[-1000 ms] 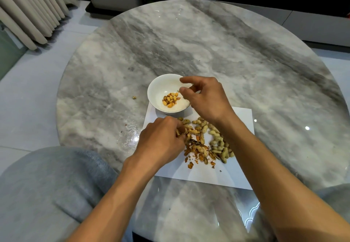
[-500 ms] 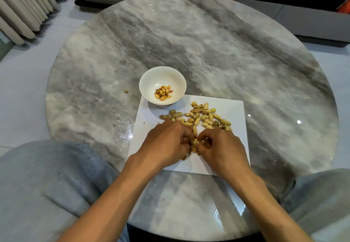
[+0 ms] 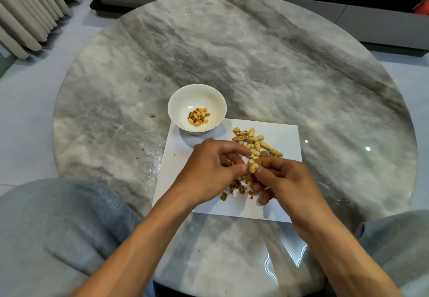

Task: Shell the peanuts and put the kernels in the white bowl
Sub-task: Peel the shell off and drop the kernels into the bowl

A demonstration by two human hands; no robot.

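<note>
A white bowl with several orange-brown kernels in it stands at the far left corner of a white paper sheet. A pile of unshelled peanuts lies on the sheet's far half. One pale whole peanut is pinched between my left hand and my right hand, held just above the sheet. Broken shell pieces lie under and between the hands, partly hidden.
The sheet lies on a round grey marble table. A small crumb and a few shell flecks lie on the table left of the bowl. My grey-clad knees sit at both lower corners. Curtains hang at the far left.
My right hand left the bowl and came back to the sheet beside the left hand. Both hands have now lifted a whole peanut from the pile and pinch it together.
</note>
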